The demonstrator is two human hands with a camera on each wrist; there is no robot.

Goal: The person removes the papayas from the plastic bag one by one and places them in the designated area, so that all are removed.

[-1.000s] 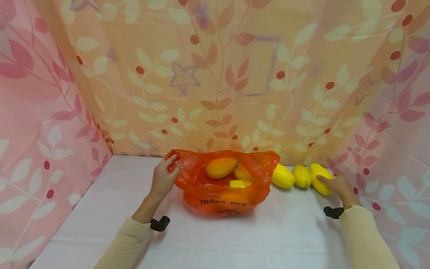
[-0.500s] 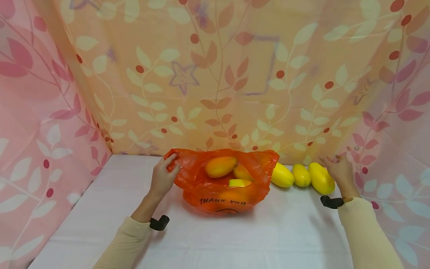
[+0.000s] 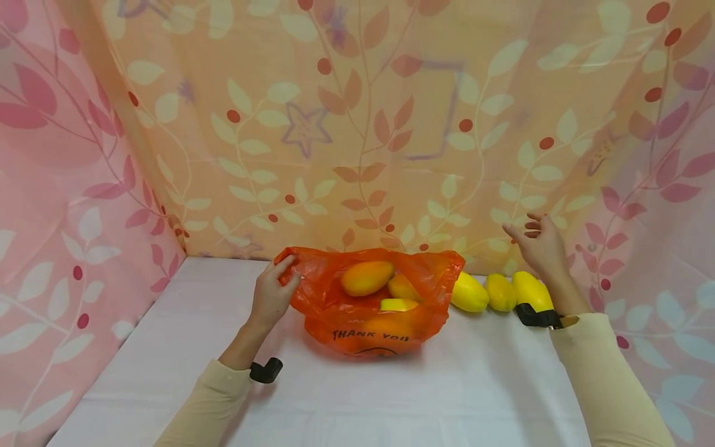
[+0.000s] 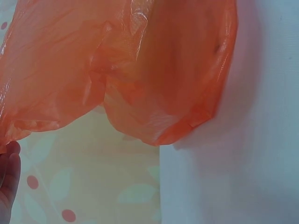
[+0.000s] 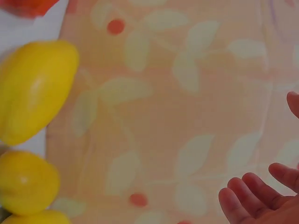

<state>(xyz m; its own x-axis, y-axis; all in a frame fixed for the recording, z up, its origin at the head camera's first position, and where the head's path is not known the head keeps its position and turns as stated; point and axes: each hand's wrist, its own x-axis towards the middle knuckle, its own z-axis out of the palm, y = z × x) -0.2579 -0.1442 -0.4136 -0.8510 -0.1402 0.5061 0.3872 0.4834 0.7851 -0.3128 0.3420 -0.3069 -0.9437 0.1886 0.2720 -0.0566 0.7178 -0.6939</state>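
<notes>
My left hand point(image 3: 272, 295) pinches the left rim of an orange-red plastic bag point(image 3: 329, 332) printed "THANK YOU"; in the left wrist view the fingers point(image 4: 10, 170) meet the bag's edge. Inside the gaping bag lie an orange-yellow mango point(image 3: 367, 279), a second one point(image 3: 403, 287) and a yellow fruit point(image 3: 398, 305), partly hidden. Raised above the row of yellow fruits, my right hand point(image 3: 542, 245) holds nothing, fingers loosely bent and apart. Below it sit three yellow mango-like fruits: one beside the bag point(image 3: 469, 293), a smaller middle one point(image 3: 501, 292), and an outer one point(image 3: 532, 292) partly covered by the wrist camera.
A white-covered table point(image 3: 346, 403) carries everything. Behind it hangs a patterned yellow curtain point(image 3: 363, 186); pink curtains point(image 3: 56, 186) close off both sides. Black cameras sit on the left wrist point(image 3: 266, 370) and right wrist point(image 3: 537, 315).
My right hand has left the outermost yellow fruit, rising up and to the left above the row. My left hand keeps its hold on the bag, and the fruits stay in place.
</notes>
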